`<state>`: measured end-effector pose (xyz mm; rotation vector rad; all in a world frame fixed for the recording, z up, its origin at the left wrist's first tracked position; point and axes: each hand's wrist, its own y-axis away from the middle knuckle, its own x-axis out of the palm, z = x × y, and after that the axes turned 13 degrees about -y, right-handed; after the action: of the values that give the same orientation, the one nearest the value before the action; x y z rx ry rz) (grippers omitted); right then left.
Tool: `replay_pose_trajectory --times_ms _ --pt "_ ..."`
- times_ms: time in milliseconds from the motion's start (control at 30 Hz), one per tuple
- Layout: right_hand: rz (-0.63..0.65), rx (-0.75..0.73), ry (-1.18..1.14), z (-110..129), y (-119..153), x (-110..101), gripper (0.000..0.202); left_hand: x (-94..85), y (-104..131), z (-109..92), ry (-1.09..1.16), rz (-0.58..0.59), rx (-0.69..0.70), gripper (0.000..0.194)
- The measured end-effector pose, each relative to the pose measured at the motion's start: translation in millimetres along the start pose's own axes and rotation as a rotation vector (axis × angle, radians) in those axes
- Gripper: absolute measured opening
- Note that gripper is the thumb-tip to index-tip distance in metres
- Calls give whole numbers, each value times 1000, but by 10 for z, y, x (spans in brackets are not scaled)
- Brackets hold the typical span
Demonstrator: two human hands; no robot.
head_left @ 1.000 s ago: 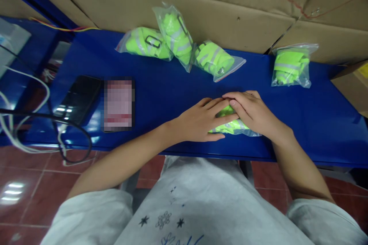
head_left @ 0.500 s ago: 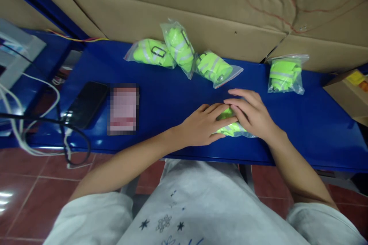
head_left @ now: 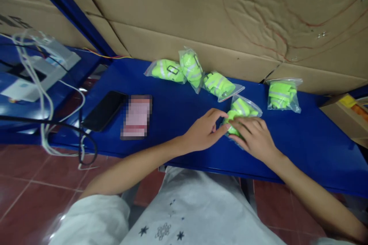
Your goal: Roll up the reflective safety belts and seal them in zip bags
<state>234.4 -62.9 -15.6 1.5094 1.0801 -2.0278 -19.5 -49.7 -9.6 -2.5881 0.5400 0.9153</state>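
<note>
A clear bag with a bright yellow-green item inside [head_left: 240,108] lies near the front of the blue table [head_left: 172,107]. My right hand [head_left: 254,136] rests on its lower part with the fingers spread. At the bag's left edge is my left hand [head_left: 202,132], its thumb and fingers apart and curved toward the bag, fingertips touching or almost touching it. Similar bags lie behind: one on its side [head_left: 168,71], one leaning beside it [head_left: 191,68], one closer to my hands [head_left: 219,84], and one apart at the right [head_left: 282,94].
To the left lie a black phone [head_left: 105,110] and a second phone with a blurred screen [head_left: 137,116]. White and black cables [head_left: 43,95] hang over the table's left part. A cardboard box [head_left: 346,116] stands at the right, and cardboard [head_left: 184,15] lines the back.
The view has shifted. My hands have moved apart from over the bag, uncovering its upper part, which now points up and away. My left hand has drawn back to its left edge.
</note>
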Motion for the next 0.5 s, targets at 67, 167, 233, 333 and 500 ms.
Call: replay_pose_trajectory --times_ms 67,167,233,333,500 --pt "-11 66 -54 -195 59 17 53 65 34 -7 -164 29 150 48" --pt "-21 120 -80 -423 105 81 65 178 68 56 -497 97 415 60" --pt "-64 153 -58 -490 120 110 73 248 84 120 -637 164 528 66" --pt "-120 161 -88 -479 147 100 70 295 96 185 -691 205 569 71" --pt "-58 155 -218 -431 195 94 50 160 35 145 -773 129 519 54"
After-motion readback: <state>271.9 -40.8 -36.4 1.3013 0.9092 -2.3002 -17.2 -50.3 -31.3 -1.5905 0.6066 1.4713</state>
